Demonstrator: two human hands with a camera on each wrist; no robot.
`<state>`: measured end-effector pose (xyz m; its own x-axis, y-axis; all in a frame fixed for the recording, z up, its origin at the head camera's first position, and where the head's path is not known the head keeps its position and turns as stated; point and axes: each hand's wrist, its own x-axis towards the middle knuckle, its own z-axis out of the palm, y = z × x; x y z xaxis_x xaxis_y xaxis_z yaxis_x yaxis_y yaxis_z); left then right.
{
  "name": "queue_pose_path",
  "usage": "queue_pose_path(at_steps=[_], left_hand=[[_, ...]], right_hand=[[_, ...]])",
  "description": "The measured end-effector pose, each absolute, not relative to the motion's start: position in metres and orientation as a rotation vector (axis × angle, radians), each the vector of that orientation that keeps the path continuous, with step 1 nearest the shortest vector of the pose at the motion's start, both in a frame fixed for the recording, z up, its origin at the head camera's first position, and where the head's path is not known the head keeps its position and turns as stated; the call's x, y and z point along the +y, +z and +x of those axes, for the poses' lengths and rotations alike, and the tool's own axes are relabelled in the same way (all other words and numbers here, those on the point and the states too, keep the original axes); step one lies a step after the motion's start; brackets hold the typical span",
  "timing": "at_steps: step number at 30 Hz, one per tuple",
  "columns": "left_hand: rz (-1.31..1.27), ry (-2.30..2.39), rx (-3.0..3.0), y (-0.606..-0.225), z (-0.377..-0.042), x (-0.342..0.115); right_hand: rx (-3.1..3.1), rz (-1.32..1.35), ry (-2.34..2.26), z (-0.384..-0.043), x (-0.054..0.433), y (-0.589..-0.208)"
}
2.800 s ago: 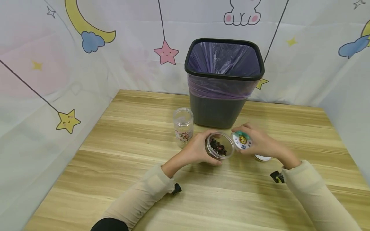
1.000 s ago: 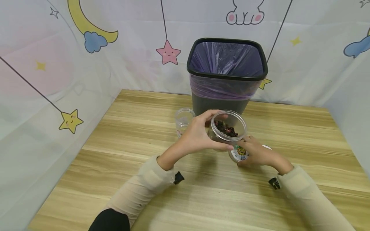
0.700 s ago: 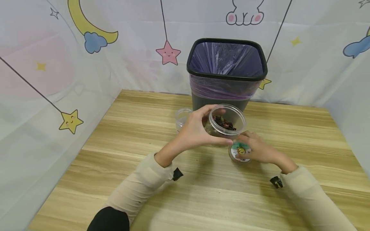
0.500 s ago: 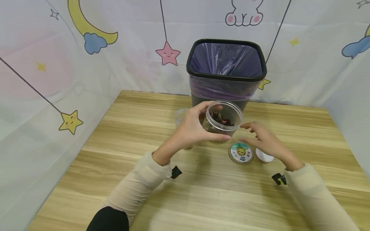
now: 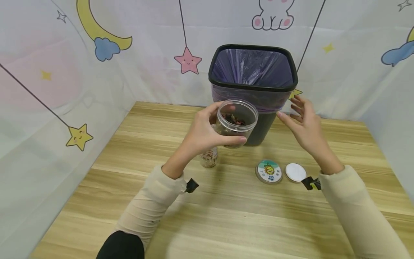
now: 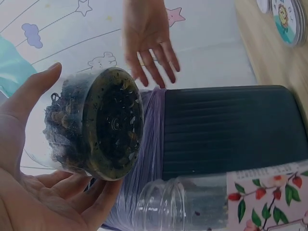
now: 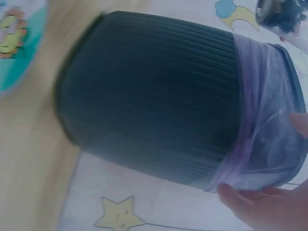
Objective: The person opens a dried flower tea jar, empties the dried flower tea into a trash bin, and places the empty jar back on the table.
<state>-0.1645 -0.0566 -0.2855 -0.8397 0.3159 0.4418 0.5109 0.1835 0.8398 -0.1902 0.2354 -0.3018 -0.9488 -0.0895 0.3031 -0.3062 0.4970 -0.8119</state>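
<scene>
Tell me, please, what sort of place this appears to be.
Probably a small indoor booth set up for tabletop work: a wood-grain tabletop backed by hanging sheeting printed with cartoon moons and stars, and a bag-lined bin standing on the tabletop itself.

No lettering clearly legible: printed lid [image 5: 269, 171], four o'clock from the head view's centre, characters too small; label [image 6: 267, 199] on clear jar [image 6: 204, 199], four o'clock in the left wrist view, print blurred.
</scene>
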Motion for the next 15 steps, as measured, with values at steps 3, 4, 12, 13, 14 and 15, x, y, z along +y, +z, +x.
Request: queue_pose_path(at_steps=[3,4,12,13,14,15], left_hand=[[-0.774,-1.724,-2.295,-0.284,-0.166,-0.060],[-0.765,-1.723,-2.300,-0.283,-0.167,-0.061],[-0.710,-1.740,-2.280,-0.278,-0.169,-0.067],[-0.697,-1.740,-2.281,-0.277,-0.170,-0.068],[-0.684,-1.738,-2.284,-0.276,-0.170,-0.069],[-0.673,-1.733,-2.287,-0.275,-0.170,-0.070]], right_hand=[[-2.442,0.375,1.471,-0.197,0.230,-0.291],[-2.417,0.389,1.486,-0.199,0.228,-0.287],[-2.352,0.369,1.496,-0.219,0.218,-0.263],[-2.376,0.350,1.466,-0.221,0.217,-0.261],[-2.399,0.333,1.429,-0.223,0.216,-0.260],[-2.419,0.317,1.389,-0.224,0.215,-0.259]])
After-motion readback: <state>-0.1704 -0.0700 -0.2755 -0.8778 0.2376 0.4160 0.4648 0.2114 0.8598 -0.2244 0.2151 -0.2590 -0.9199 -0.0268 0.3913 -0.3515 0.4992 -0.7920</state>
